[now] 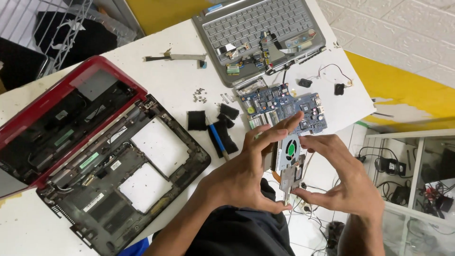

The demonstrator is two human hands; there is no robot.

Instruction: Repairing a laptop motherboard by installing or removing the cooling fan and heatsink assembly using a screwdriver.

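Above white table (170, 80), both hands (left hand (249, 173), right hand (343, 178)) pinch cooling fan (290, 159).

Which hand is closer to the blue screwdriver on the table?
Left. The left hand sits just right of the blue screwdriver; the right hand is farther right, beyond the fan part.

bare white table (166, 80) between red laptop shell (95, 156) and grey keyboard deck (260, 33), screws (200, 96), foam pads (213, 125) scattered

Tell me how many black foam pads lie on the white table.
3 black foam pads: a square one left of the blue pen, a smaller one above it, a long one beside it. More may be hidden.
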